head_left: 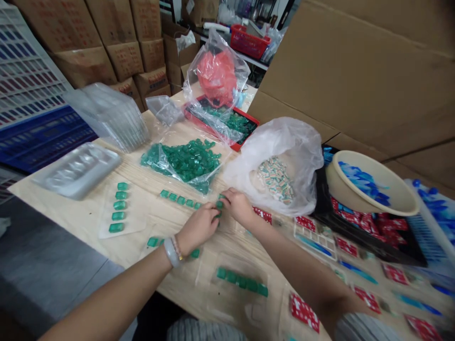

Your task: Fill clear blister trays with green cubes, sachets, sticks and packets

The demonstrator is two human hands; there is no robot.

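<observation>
Right hand (239, 204) pinches green pieces (220, 204) beside a green row (180, 200) on the worktop (80, 213); left hand (199, 226) curls against them, grip unclear. Light fingertip pressure should keep edges square.

A small packing or assembly workshop, by the look of it.
Printed cardboard cartons (124, 59) stand stacked at the back, near a white slatted crate (31, 71) above a blue crate (46, 137). The plain wooden worktable (81, 210) carries goods in bulk: a heap of loose green pieces (185, 161), a stack of clear plastic trays (110, 113), a cream basin (408, 201) of blue parts (366, 182), and a black tray (322, 194) of red packets (377, 225). Red-and-white patterned squares (304, 310) repeat in rows at the right. Behind, a red basket (249, 45) sits among plastic wrappings; the floor (74, 255) is grey.
</observation>
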